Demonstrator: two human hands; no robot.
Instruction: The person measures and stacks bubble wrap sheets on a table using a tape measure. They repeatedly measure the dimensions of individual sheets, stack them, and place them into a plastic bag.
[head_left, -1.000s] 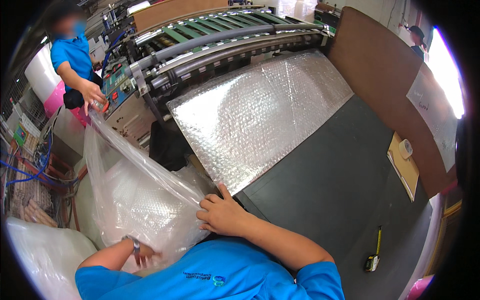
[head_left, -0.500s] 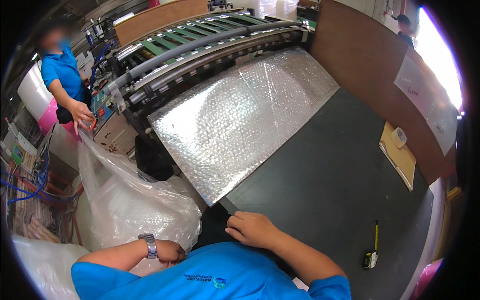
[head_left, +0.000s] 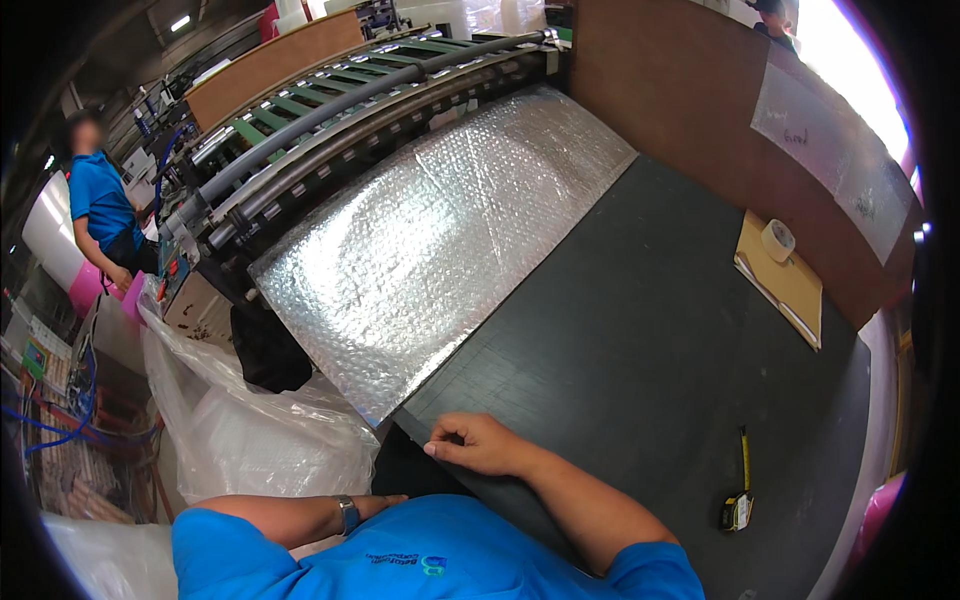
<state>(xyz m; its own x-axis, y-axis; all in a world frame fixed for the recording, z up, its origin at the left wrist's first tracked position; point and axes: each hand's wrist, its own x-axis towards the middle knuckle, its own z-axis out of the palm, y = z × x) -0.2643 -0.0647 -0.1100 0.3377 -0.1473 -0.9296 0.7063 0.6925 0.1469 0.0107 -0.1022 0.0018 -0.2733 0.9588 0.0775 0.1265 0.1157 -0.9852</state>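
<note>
My right hand [head_left: 476,444] rests at the near left edge of the black table [head_left: 620,330], its fingers loosely curled with nothing visible in them. Close against my waist is my left hand [head_left: 380,505], with a metal wristwatch [head_left: 349,514] on its wrist. The shirt hides most of its fingers. Ahead, a sheet of silver bubble wrap [head_left: 440,240] comes out from under the machine's rollers [head_left: 330,150] and lies partly over the table. Its nearest corner is a little beyond my right hand, apart from it.
A clear plastic bag [head_left: 270,440] with packed sheets stands at left. On the table lie a tape measure [head_left: 737,510], blade partly out, and a brown folder [head_left: 800,290] bearing a tape roll [head_left: 778,240]. A brown board [head_left: 660,100] borders the right. A co-worker [head_left: 100,210] stands far left.
The co-worker's arm has dropped from reaching over the plastic bag to their side. My right hand has curled slightly. My left hand has shifted nearer my waist. The view has shifted a little.
</note>
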